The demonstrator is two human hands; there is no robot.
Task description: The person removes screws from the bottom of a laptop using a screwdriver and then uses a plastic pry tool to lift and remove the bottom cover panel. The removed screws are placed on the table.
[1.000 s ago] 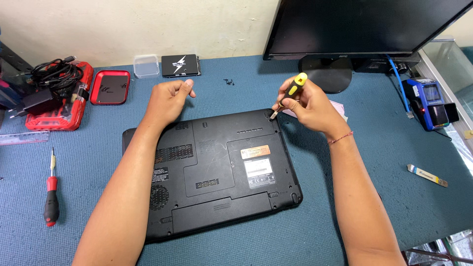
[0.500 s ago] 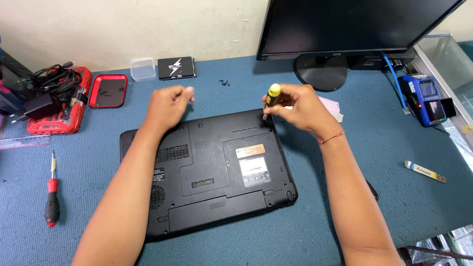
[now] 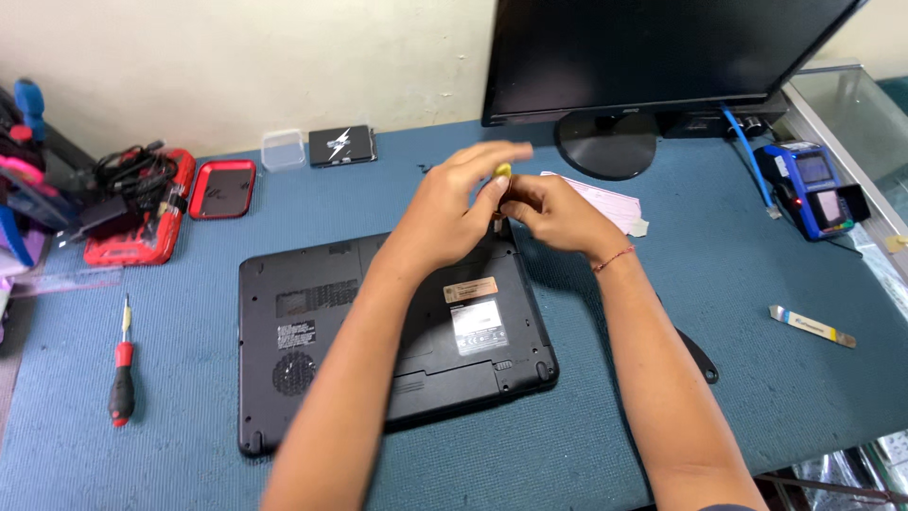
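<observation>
fingers [image 3: 518, 203] of both hands pinch yellow screwdriver [image 3: 502, 171] | black laptop [image 3: 378, 331] underside-up | blue mat [image 3: 662, 397] | cream wall [image 3: 236, 66]

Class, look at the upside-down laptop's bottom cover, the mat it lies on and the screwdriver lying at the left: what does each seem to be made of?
Laptop bottom cover: likely moulded plastic, matt black, with vent slots.
Mat: probably felt or rubbery fabric, dull blue with fine texture.
Screwdriver: thin shiny metal shaft; red-and-black handle looks plastic or rubber.
</observation>
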